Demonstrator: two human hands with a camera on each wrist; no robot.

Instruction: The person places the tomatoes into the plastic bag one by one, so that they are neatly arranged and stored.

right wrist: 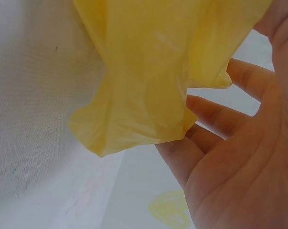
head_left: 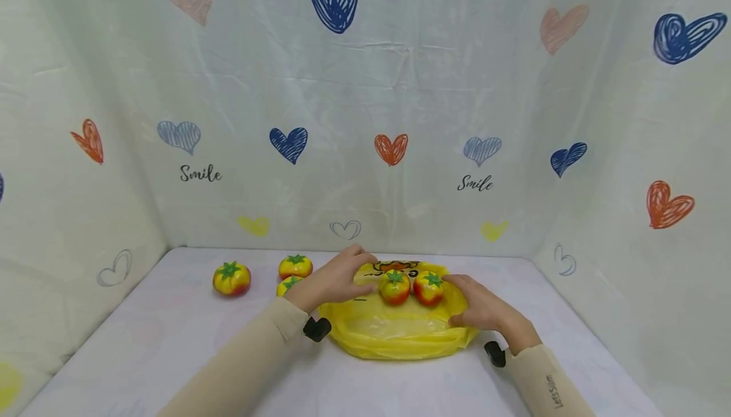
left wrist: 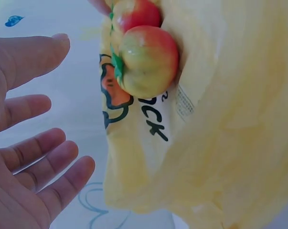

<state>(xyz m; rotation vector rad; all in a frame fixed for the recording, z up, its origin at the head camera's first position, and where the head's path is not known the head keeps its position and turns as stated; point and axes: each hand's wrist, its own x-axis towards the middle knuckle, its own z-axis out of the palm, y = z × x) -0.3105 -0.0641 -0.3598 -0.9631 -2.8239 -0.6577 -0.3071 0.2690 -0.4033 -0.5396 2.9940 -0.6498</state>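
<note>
Both grips are spread: left hand (head_left: 334,280) and right hand (head_left: 485,311) flank the thin, soft, slippery bag (head_left: 394,331); better pinch its rim.

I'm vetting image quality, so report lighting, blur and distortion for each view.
Head view: even, soft light, faint shadows, and wide-angle bending of the backdrop edges; the yellow bag shows mild sheen. Left wrist view: the tomato is fairly sharp, the left hand close and slightly soft. Right wrist view: bag folds are softly focused, the right hand fills the corner, and the background is washed pale.
</note>
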